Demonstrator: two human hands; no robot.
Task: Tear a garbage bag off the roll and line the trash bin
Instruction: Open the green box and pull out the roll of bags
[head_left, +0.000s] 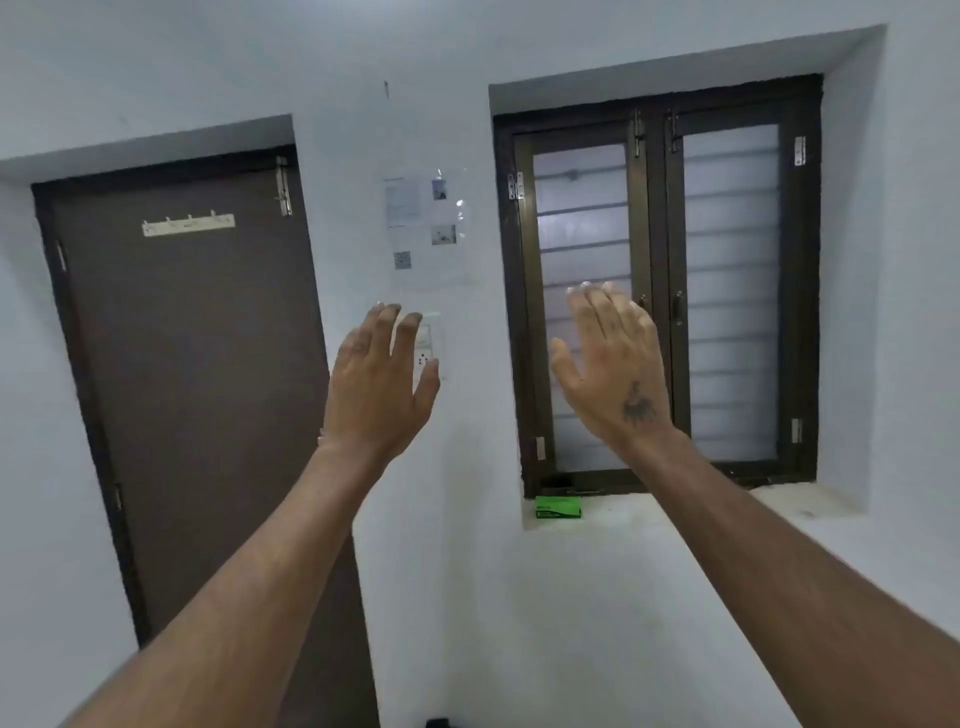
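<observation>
Facing a pale wall (452, 571) with a dark brown door (197, 364) on the left and a dark-framed window (660, 291) with frosted panes on the right. Between them, a clear sheet of notices (426, 228) above a switch plate (431, 343). On the window ledge (649, 512), a small green box (558, 507) at the left corner.

Raised before all this, both bare arms: left hand (376, 384) and right hand (610, 364), backs to the camera, fingers straight and loosely spread, well apart from each other, holding nothing and touching nothing.

No garbage bag roll and no trash bin anywhere in view, so nothing to say of how they look. Whether the green box has anything to do with bags cannot be told; its print is too small to read.

Judging from the task alone: thin bag film likely very light, limp and slippery, prone to stretching or ripping off-line. Best taken flat with both hands just either side of the perforation — one steadying the roll, the other pulling sharply across. For lining, likely gripped at the open mouth and folded over the bin's rim.
</observation>
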